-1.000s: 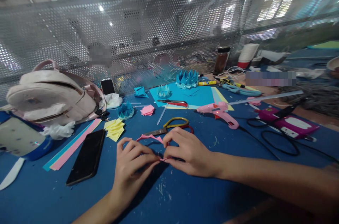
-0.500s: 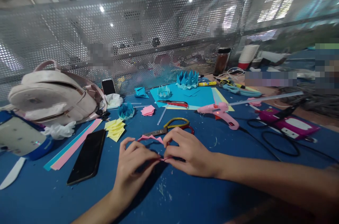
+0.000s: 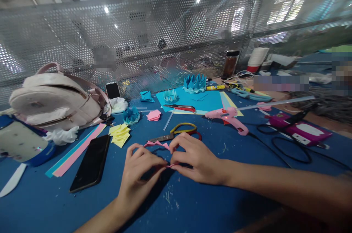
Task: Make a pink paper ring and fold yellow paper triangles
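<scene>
My left hand (image 3: pixel 140 168) and right hand (image 3: pixel 192 157) both pinch the pink paper (image 3: pixel 157 145) tight (sharper crease), flat against the bench (image 3: pixel 192 203).

A small folded pink paper piece (image 3: pixel 158 145), zigzag-edged, lies low on the blue table (image 3: pixel 192 203), one end pinched.

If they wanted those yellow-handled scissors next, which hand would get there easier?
Probably the right hand. The scissors lie just beyond its knuckles, handles on its side. The left hand sits farther off. Both hands now pinch the pink paper, so one must let go.
</scene>
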Motion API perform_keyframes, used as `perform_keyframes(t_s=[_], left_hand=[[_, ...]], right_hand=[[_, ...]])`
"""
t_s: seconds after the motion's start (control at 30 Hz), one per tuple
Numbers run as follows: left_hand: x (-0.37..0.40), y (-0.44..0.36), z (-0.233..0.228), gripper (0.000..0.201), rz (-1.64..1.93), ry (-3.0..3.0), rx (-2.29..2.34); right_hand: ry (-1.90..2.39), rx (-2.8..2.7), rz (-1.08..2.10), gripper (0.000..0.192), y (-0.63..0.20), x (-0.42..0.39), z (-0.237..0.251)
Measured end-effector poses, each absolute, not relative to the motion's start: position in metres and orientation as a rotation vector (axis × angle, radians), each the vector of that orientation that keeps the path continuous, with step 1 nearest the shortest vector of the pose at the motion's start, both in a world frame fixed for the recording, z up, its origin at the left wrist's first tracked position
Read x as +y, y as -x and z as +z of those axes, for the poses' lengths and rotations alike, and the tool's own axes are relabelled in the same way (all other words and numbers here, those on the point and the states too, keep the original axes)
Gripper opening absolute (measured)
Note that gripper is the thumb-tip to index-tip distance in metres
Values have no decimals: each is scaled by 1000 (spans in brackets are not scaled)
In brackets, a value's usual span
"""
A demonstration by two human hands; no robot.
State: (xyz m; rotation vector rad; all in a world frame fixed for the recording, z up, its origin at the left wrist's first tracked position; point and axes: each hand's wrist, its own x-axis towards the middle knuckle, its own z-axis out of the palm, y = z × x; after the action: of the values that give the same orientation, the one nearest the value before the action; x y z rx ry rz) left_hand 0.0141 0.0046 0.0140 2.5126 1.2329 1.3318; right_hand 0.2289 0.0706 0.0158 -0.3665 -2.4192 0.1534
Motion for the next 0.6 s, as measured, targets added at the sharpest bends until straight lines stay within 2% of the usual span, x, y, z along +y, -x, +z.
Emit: perform_keyframes(t_s=[0.27, 0.6], left_hand=[[5, -13, 12, 21, 1323, -2538, 1223], [5, -15, 14, 10, 1324, -2509, 1248]], right_hand=[[381, -2399, 164, 7, -228, 70, 16], [392, -2408, 163, 6, -227, 70, 14]])
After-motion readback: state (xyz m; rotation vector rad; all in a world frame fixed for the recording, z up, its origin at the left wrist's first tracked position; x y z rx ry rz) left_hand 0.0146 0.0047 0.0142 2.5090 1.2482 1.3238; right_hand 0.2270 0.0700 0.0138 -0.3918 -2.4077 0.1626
